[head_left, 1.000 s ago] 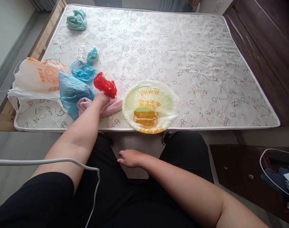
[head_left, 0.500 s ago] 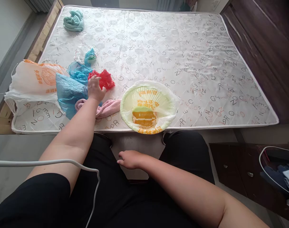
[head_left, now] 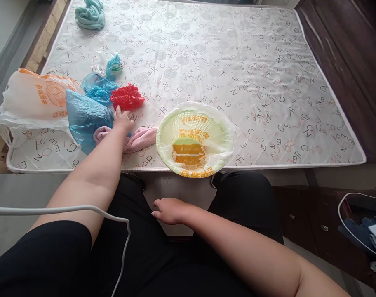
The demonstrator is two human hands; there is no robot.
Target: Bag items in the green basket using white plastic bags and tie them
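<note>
Reaching forward, my left hand point(head_left: 123, 120) lay at the near side of a quilted, letter-printed mattress point(head_left: 237, 82), its fingers point(head_left: 117, 111) bunched and pointing away from me. I cannot tell whether they pinched anything, though no object showed in their grip. Those fingertips were just short of a crumpled red plastic bag point(head_left: 127, 97) and beside a large blue plastic bag point(head_left: 85, 119) on their left. Under my wrist ran a pink towel point(head_left: 140, 139), loosely rumpled along the mattress edge. Behind the red bag lay a second blue bag point(head_left: 98, 88), and beyond that a small teal bag point(head_left: 114, 67) tangled with clear plastic. A white carrier bag with orange print point(head_left: 36, 99) spread across the left edge. To the right of the towel, a round pale green basket point(head_left: 194, 119) lined with clear plastic held an orange-and-yellow packet point(head_left: 188, 150). A teal towel point(head_left: 89, 14) lay bunched near the far end. My right hand point(head_left: 171, 211) hung empty and loosely curled below the mattress edge, above my black trousers point(head_left: 243, 194), and a white cable point(head_left: 52, 210) crossed in front of my left arm.
</note>
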